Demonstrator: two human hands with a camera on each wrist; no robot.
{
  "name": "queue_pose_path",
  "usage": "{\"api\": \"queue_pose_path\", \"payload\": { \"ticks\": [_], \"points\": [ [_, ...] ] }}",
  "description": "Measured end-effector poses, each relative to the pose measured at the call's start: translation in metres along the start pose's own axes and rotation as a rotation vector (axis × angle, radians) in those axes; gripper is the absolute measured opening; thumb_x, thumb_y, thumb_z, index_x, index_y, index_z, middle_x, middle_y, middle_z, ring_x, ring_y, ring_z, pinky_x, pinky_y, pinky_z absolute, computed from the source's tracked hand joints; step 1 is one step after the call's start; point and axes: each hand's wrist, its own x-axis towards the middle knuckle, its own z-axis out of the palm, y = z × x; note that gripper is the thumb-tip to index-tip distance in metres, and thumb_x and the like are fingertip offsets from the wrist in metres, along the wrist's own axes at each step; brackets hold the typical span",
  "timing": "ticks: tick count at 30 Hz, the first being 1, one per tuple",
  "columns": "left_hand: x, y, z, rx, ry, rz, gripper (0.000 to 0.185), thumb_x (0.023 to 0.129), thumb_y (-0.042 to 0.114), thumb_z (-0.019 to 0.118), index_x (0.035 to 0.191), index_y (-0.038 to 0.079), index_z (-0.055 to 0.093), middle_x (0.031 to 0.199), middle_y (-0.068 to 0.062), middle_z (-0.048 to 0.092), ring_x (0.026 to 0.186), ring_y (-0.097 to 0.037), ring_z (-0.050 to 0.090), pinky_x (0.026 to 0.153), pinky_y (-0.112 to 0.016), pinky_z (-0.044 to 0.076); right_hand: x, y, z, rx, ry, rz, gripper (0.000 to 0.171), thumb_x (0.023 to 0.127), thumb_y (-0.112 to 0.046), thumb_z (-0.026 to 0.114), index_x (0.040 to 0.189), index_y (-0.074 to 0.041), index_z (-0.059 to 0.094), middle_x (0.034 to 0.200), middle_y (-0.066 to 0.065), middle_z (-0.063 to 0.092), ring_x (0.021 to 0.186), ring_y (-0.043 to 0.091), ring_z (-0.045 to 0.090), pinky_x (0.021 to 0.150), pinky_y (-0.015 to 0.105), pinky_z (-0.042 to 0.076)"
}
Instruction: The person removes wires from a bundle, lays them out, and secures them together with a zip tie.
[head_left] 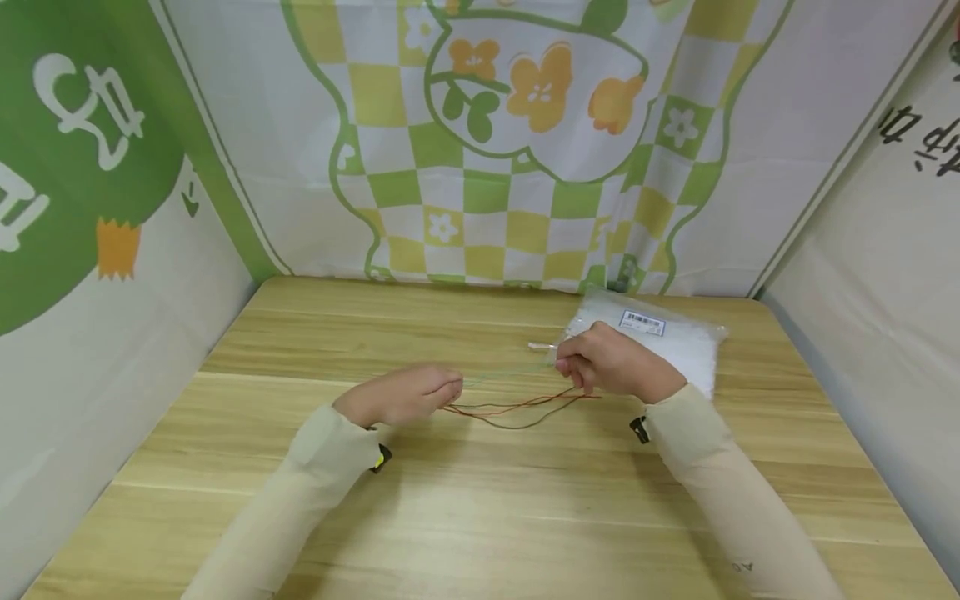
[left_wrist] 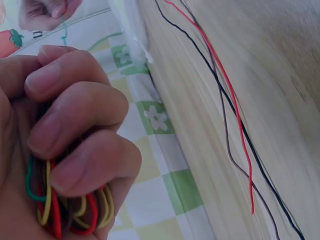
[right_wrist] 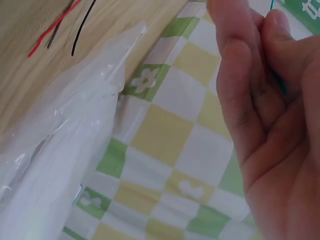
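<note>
In the left wrist view, my left hand (head_left: 405, 395) curls its fingers round a bundle of thin coloured wires (left_wrist: 92, 220), with red, yellow, green and brown loops showing below the fingertips. A green wire (head_left: 510, 371) stretches from that hand toward my right hand (head_left: 615, 362), which pinches it between thumb and finger. Loose ends run along the tabletop between the hands: a red wire (left_wrist: 230, 90), a black wire (left_wrist: 259, 159) and a brown wire (left_wrist: 224, 125). The rest of the bundle is hidden inside my left palm.
A clear plastic bag (head_left: 693, 354) with white contents and a barcode label (head_left: 642, 322) lies behind my right hand. The wooden table (head_left: 487, 517) meets a printed cloth (head_left: 510, 225) at the back, with cloth walls on both sides.
</note>
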Motion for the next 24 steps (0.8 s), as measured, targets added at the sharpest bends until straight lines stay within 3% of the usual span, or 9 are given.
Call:
{"api": "queue_pose_path", "payload": {
  "ticks": [4,9,15,21,24],
  "points": [
    [0.0,-0.001,-0.001,0.035,-0.006,0.023,0.036,0.116,0.02,0.035,0.084,0.013,0.048,0.075,0.006,0.038,0.069,-0.007,0.035,0.072,-0.028,0.037,-0.003,0.003,0.001,0.03,-0.006,0.011,0.039,0.101,0.014,0.048,0.078,-0.012,0.065,0.064,0.001,0.063,0.056,0.02,0.066,0.055,0.026,0.058],
    [-0.006,-0.007,-0.002,0.04,-0.004,0.054,0.035,0.116,0.018,0.036,0.085,0.011,0.049,0.076,0.006,0.039,0.07,-0.006,0.037,0.073,-0.028,0.038,-0.002,0.006,0.002,0.035,-0.022,0.006,0.038,0.103,0.01,0.047,0.078,-0.011,0.066,0.065,0.001,0.064,0.057,0.015,0.066,0.055,0.023,0.057],
    [-0.017,-0.016,-0.008,0.012,0.002,0.012,0.037,0.117,0.02,0.034,0.09,0.003,0.053,0.079,0.005,0.041,0.07,-0.008,0.038,0.073,-0.029,0.038,-0.007,0.013,-0.005,0.0,0.018,0.061,0.041,0.102,0.011,0.048,0.077,-0.017,0.065,0.066,-0.005,0.063,0.056,0.005,0.061,0.056,0.026,0.057],
    [-0.024,-0.021,-0.012,-0.019,0.004,-0.005,0.038,0.117,0.02,0.034,0.091,0.002,0.054,0.079,0.004,0.042,0.07,-0.009,0.039,0.072,-0.029,0.039,-0.008,0.018,-0.005,0.023,-0.002,0.023,0.037,0.104,0.009,0.049,0.081,-0.014,0.067,0.069,0.0,0.068,0.058,0.007,0.064,0.056,0.025,0.057],
    [-0.028,-0.027,-0.011,-0.007,0.016,-0.013,0.038,0.117,0.021,0.034,0.09,0.004,0.054,0.079,0.004,0.044,0.071,-0.009,0.041,0.073,-0.03,0.04,-0.011,0.021,-0.006,0.0,0.009,0.046,0.038,0.102,0.011,0.049,0.079,-0.013,0.067,0.069,-0.002,0.066,0.059,0.006,0.063,0.057,0.024,0.056]
  ]
}}
